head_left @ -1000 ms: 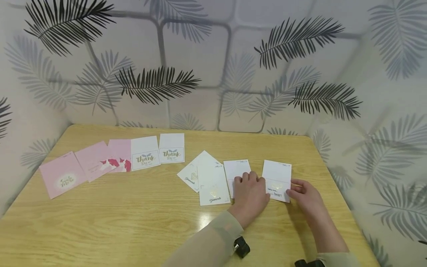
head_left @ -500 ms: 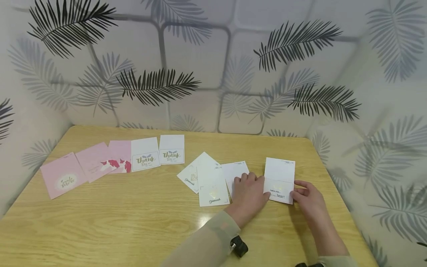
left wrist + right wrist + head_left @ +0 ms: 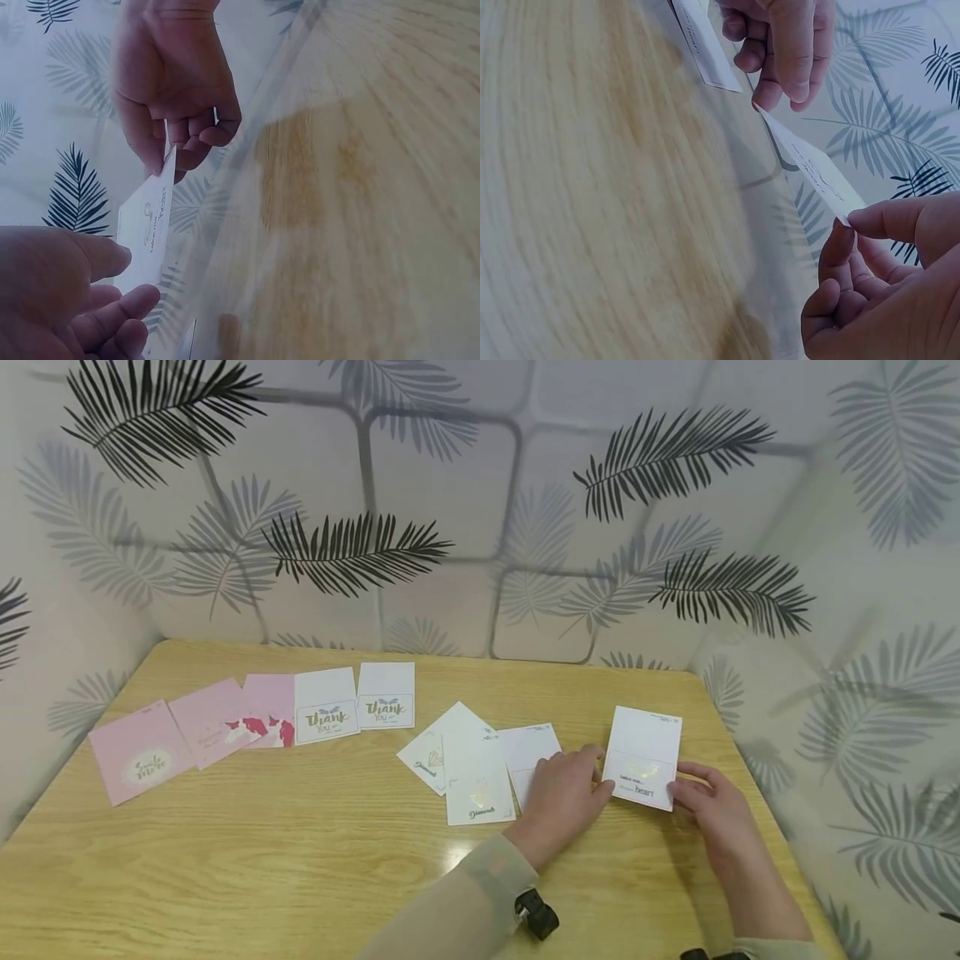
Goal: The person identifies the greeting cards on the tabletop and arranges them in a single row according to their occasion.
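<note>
Across to the right goes the white card with the gold print and the word "heart" (image 3: 642, 747), now farther from the other white cards than half a second ago, and the right hand (image 3: 720, 822) travels with it! That hand has it pinched by the lower right corner, thumb on the face, forefinger behind, and the wrist views show the card tilted up off the wooden table (image 3: 262, 860). Over on the other side, the left hand (image 3: 562, 797) has thumb and fingers spread apart, no grasp there, right at the card's left edge; whether a fingertip touches it, I cannot tell!

Behind that left hand, partly covered, lies another white card (image 3: 531, 745), just beside the front "Diamonds" card (image 3: 480, 768), which overlaps a second "Diamonds" card (image 3: 426, 750) set at an angle. And look along the far left of the table: two "Thank You" cards side by side (image 3: 386, 679), then a pink card with red shapes (image 3: 268, 693), a plainer pink card (image 3: 212, 718) overlapping it, and the pink "Smile More" card (image 3: 135, 735) at the end of the row
</note>
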Demonstrator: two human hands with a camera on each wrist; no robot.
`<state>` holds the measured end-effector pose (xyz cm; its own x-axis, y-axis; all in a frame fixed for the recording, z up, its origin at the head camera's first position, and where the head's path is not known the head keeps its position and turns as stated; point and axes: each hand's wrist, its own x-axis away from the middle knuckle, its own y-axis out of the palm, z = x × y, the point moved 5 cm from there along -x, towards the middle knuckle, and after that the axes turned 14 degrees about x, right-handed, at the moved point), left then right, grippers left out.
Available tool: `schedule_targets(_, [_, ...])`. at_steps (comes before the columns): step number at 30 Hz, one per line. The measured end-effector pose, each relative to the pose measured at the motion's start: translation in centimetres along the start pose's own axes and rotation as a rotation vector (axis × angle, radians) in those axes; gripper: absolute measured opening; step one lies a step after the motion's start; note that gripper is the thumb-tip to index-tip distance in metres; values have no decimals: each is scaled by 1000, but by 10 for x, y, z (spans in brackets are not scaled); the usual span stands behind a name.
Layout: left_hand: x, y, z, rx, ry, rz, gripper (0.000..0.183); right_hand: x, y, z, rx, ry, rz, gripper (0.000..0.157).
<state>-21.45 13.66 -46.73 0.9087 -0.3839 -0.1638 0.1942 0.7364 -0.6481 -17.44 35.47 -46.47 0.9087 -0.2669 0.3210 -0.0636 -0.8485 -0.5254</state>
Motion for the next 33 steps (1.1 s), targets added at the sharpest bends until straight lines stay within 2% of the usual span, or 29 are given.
schedule_targets(5, [-4, -1, 2, 17, 10, 30, 36, -4, -6, 0, -14, -17, -22, 58])
schedule_targets(12, [-15, 3, 6, 43, 23, 17, 37, -12, -14, -2, 4, -35, -20, 57])
schedule_targets(23, [-34, 10, 19, -22, 54, 5, 29, -29, -28, -9, 161, -6, 64, 55])
schedule_targets(33, [-50, 25, 27, -108, 55, -40, 19, -43, -36, -7, 280, -32, 109, 55])
